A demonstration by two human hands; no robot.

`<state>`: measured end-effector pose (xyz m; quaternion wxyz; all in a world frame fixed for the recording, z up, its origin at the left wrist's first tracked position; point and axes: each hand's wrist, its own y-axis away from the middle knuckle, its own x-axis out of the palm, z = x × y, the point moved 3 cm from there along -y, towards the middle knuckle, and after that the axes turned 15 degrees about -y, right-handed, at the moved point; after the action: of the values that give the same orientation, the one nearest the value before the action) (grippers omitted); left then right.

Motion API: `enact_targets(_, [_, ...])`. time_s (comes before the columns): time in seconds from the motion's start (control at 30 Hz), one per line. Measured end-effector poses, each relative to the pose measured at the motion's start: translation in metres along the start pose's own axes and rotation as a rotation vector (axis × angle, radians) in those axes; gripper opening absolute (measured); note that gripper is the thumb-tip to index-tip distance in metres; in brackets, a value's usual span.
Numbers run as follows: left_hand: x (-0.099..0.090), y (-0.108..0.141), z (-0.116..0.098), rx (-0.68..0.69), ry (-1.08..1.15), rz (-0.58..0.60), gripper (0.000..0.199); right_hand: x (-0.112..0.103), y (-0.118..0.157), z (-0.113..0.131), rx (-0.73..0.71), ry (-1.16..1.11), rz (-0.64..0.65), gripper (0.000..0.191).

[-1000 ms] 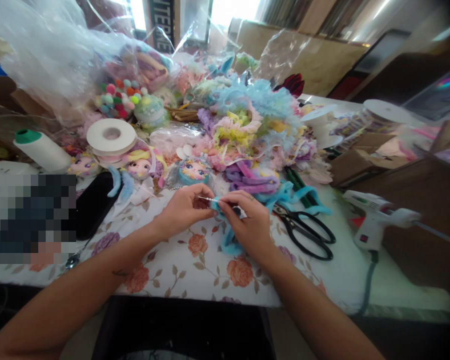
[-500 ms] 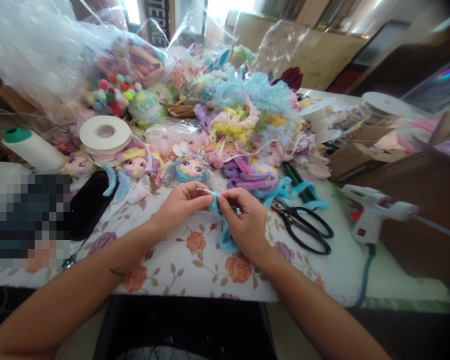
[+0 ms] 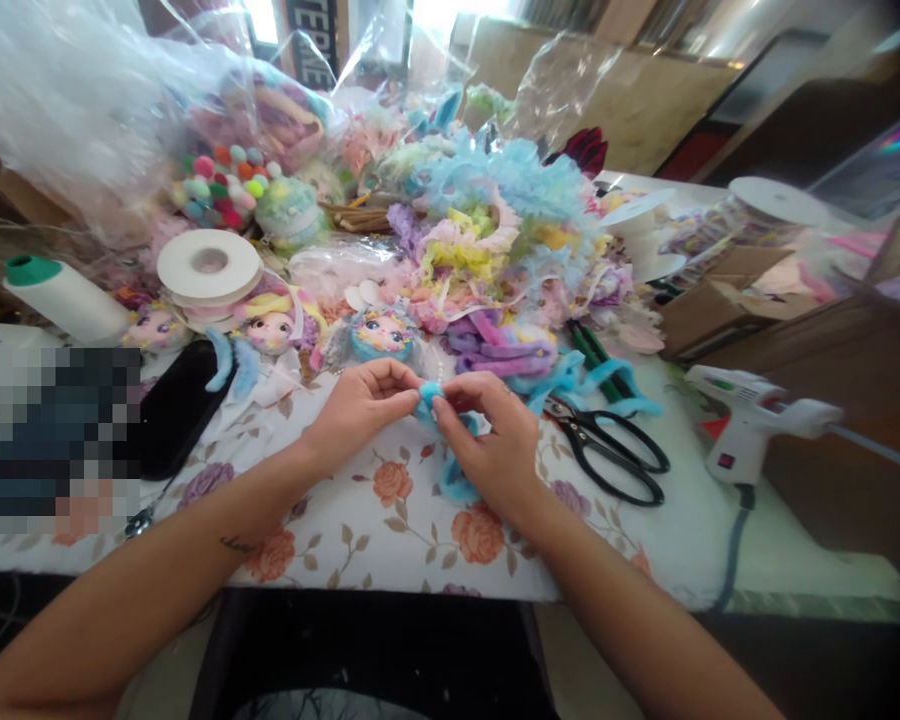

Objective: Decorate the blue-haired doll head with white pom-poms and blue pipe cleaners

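Note:
Near the middle of the flowered cloth, a fuzzy blue strip is pinched between both my hands. My left hand grips its left side with thumb and forefinger. On the other side, my right hand pinches it, and a blue loop hangs below the fingers. A short row of white beads stands up just above the fingertips. Beyond my hands lies a doll head with a blue rim. To the right are black-handled scissors, partly beside another blue strip.
A white glue gun with a cord stands at the right, near a cardboard box. Ribbon spool, thread cone and black phone-like object lie left. Lace and pompoms are piled behind.
The blue strip between my fingertips has turned, and the beads that pointed left now stand upright. My right hand has shifted slightly to the right.

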<state>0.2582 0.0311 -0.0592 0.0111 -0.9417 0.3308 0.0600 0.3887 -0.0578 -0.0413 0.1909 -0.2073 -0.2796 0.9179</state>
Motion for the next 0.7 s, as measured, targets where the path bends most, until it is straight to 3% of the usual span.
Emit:
enact_targets(0.23, [-0.0002, -0.0004, -0.0028, 0.041, -0.027, -0.008, 0.016, 0.0010, -0.0009, -0.0019, -0.094, 0.013, 0.073, 0.008])
enact_targets(0.7, [0.0019, -0.0006, 0.0013, 0.065, 0.073, 0.019, 0.020, 0.0010, -0.0013, -0.0061, -0.139, 0.038, 0.047, 0.010])
